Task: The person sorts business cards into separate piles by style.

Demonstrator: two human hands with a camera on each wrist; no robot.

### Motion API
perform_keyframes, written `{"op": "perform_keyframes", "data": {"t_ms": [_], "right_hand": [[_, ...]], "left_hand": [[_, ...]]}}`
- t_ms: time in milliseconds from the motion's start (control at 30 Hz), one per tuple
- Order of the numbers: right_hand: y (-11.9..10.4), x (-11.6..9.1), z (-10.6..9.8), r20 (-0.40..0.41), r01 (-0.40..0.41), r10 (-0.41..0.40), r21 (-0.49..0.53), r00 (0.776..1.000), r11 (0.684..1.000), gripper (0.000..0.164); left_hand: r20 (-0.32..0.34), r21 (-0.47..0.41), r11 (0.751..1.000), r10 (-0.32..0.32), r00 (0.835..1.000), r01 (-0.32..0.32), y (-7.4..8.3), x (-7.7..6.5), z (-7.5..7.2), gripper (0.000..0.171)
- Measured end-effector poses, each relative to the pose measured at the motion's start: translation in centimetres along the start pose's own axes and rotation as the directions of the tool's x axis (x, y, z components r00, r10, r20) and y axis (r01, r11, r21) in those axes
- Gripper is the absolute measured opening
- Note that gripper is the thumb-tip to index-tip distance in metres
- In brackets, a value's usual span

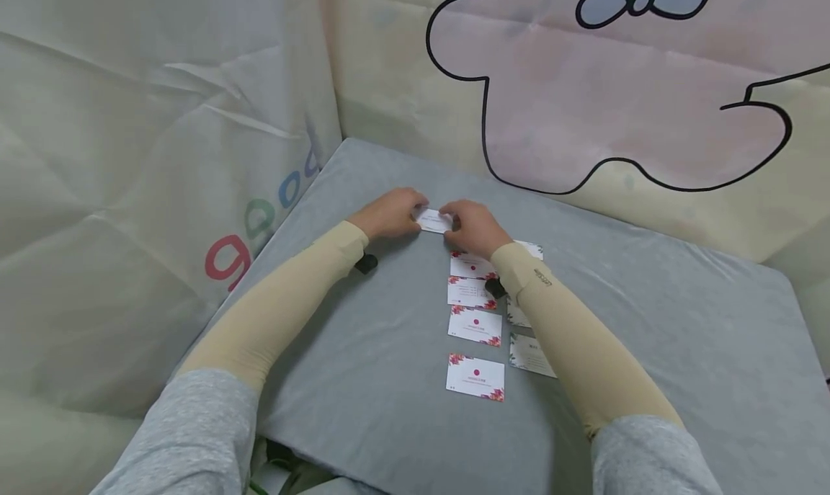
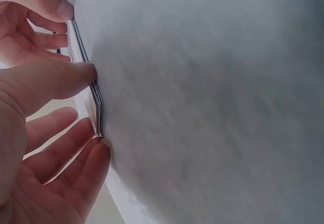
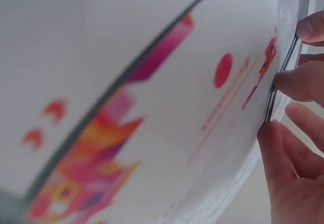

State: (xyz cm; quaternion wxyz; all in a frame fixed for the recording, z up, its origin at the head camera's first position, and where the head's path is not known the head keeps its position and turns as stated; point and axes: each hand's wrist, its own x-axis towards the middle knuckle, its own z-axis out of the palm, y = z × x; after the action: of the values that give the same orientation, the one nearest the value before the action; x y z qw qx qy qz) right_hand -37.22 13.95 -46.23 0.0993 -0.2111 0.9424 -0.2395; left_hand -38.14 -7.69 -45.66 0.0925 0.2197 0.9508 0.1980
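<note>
Toward the far side of the table, both hands hold a small stack of white cards (image 1: 433, 220) between them. My left hand (image 1: 391, 213) pinches its left end, thumb on the near edge and fingers at the far edge. At the right end, my right hand (image 1: 478, 228) pinches the same stack. Several thin layers show along the edge of the card stack (image 2: 99, 102) in the left wrist view. Seen from the right wrist, the left hand (image 3: 313, 29) and right hand (image 3: 293, 168) meet at the stack's edge.
A column of white cards with red flower corners (image 1: 475, 377) lies near the right forearm on the grey cloth-covered table (image 1: 363, 365). Beside it, partly under that arm, lie cards with green leaf corners (image 1: 530, 354). Printed fabric walls (image 1: 402, 70) border the table's back and left.
</note>
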Motion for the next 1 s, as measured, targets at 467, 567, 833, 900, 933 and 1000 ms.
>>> {"op": "perform_keyframes", "data": {"t_ms": [467, 567, 833, 900, 933, 1000], "right_hand": [[3.5, -6.1, -3.0, -0.019, -0.042, 0.042, -0.003, 0.999, 0.999, 0.05], [4.1, -8.6, -3.7, -0.013, -0.081, 0.081, -0.033, 0.997, 0.996, 0.051], [4.7, -11.9, -3.5, 0.037, -0.023, 0.026, -0.064, 0.999, 0.998, 0.051], [4.6, -12.1, -3.3, 0.052, 0.0, 0.003, -0.066, 0.999, 0.998, 0.051], [4.7, -12.2, -3.3, 0.059, 0.013, -0.009, -0.071, 0.998, 0.997, 0.05], [4.8, -12.5, -3.4, 0.065, 0.028, -0.023, -0.085, 0.998, 0.996, 0.05]], "left_hand": [[-0.059, 0.087, 0.995, 0.062, 0.996, -0.057, 4.9, -0.7, 1.3, 0.062], [-0.001, 0.034, 0.987, 0.157, 0.988, -0.157, 6.8, -1.9, 1.9, 0.06], [0.065, -0.009, 0.986, 0.166, 0.984, -0.166, 9.2, -4.0, 3.0, 0.057], [0.079, 0.0, 0.988, 0.155, 0.985, -0.156, 9.4, -3.9, 3.2, 0.057], [0.082, 0.003, 0.988, 0.156, 0.984, -0.157, 9.6, -3.7, 3.3, 0.055], [0.083, 0.01, 0.986, 0.163, 0.983, -0.164, 10.2, -3.5, 3.4, 0.052]]}}
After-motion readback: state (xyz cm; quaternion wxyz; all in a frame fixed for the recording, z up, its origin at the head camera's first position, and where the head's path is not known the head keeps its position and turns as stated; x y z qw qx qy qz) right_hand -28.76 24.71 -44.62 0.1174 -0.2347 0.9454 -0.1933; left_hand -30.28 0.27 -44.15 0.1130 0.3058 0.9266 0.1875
